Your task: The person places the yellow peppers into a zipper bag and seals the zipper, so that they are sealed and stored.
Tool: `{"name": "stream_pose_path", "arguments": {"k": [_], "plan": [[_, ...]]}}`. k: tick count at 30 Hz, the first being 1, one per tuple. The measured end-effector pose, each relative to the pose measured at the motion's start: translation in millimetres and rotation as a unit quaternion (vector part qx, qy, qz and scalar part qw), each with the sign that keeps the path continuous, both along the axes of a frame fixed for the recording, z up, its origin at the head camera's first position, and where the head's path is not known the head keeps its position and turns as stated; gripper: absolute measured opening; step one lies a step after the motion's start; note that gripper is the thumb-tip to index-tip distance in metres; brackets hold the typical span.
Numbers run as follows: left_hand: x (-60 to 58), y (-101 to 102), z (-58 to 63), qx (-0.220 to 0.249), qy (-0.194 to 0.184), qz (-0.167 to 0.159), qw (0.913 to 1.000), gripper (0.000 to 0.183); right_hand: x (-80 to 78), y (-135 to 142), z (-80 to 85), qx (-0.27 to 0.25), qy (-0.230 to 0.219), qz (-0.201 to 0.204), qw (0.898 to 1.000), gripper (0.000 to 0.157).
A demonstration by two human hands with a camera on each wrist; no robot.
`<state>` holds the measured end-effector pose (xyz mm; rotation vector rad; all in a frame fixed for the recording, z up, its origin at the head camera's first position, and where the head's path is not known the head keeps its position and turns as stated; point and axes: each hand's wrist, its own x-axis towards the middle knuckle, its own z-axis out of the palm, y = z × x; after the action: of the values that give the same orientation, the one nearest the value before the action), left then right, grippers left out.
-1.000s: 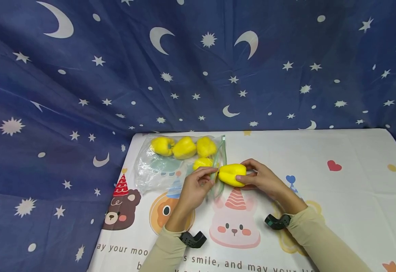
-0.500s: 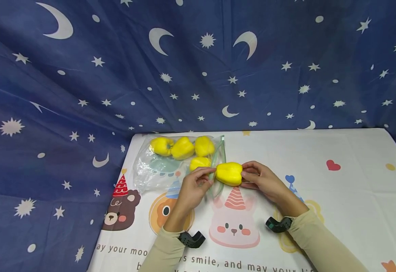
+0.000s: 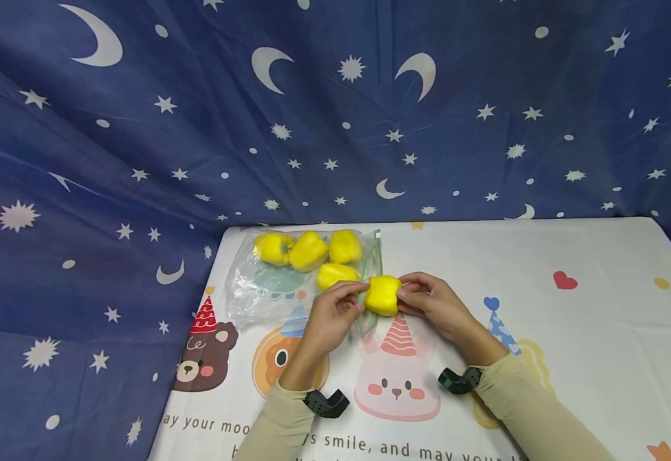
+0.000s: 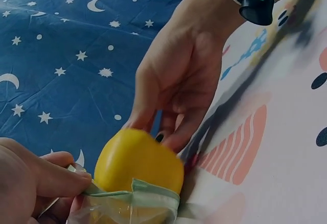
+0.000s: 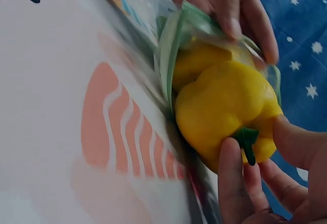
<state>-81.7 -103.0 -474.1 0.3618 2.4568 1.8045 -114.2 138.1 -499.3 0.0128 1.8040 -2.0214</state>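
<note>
On the cartoon-print counter [image 3: 543, 333], four peppers [image 3: 307, 251] are already bagged; a fifth pepper [image 3: 383, 295], gripped by the right hand [image 3: 433, 304], is half inside the bag mouth [image 3: 370, 269], pinched wide by the left hand [image 3: 330, 314].

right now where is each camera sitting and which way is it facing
Head: above, looks down at table; both hands, sleeves show.
Left wrist: low, faces right hand pushing pepper; left fingers at bag mouth.
Right wrist: faces pepper's stem end; both hands' fingers show.
All share pepper and bag mouth.
</note>
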Motion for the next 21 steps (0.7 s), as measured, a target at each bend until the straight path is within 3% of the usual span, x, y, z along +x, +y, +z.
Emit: {"name": "stream_pose_path", "arguments": {"k": [7,16,21], "plan": [[-0.7,1.6,-0.8,0.006,-0.005,-0.009,0.9999,0.038,0.5,-20.8,-1.4,0.003,-0.002,0.002,1.0,0.048],[1.1,-0.4,-1.0,0.02,-0.019,-0.01,0.9996,0.037,0.9,-9.2,-7.3,0.008,-0.01,0.002,1.0,0.03],[0.6,-0.1,-1.1,0.016,-0.017,-0.01,0.9997,0.037,1.4,-9.6,-8.6,0.003,-0.013,0.013,1.0,0.031]]}}
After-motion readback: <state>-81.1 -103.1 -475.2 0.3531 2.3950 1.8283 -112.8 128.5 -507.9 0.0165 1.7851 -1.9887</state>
